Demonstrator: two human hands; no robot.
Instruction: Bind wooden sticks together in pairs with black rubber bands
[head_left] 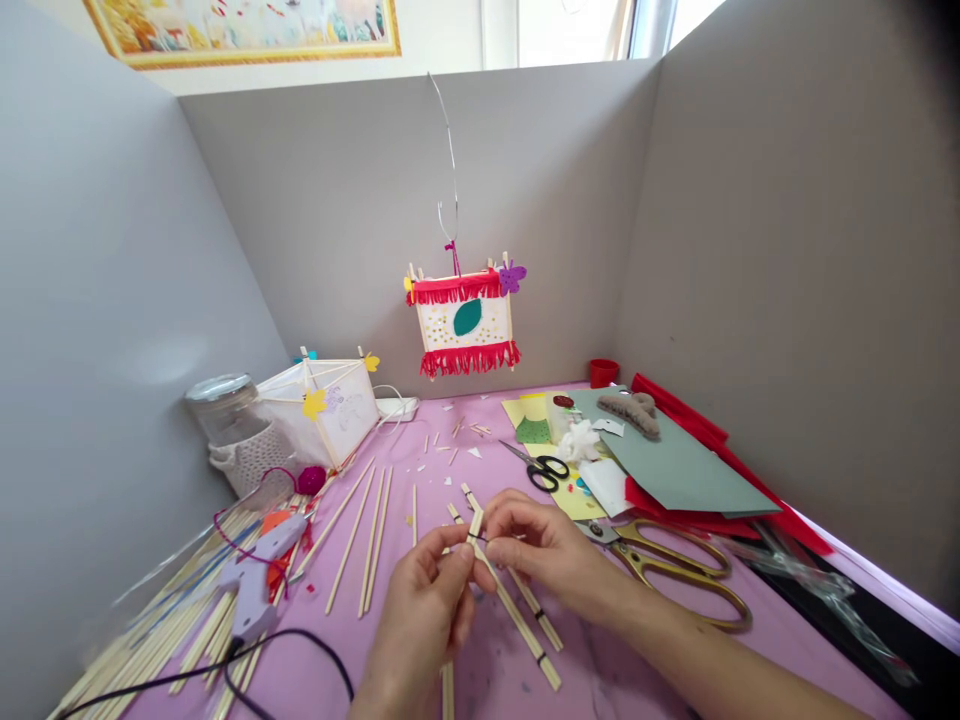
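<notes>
My left hand [431,595] grips a pair of thin wooden sticks [517,630] near their upper end, between thumb and fingers. The sticks slant down to the right, with a dark band around them near the lower end. At the upper end my right hand [544,545] pinches a thin black band [478,538] that lies against the sticks. Another banded pair of sticks [545,622] lies partly behind, below the right hand. Its middle is hidden by my fingers. More loose sticks [376,540] rest on the purple tablecloth [307,650] left of my hands.
At left lie a glue gun [251,585] with its black cord, a stick pile [150,650], a jar [225,410] and a white lantern [337,410]. A red-fringed lantern [466,320] hangs behind. Black scissors [546,470], gold-handled shears [679,570] and grey-green sheets [675,470] lie right.
</notes>
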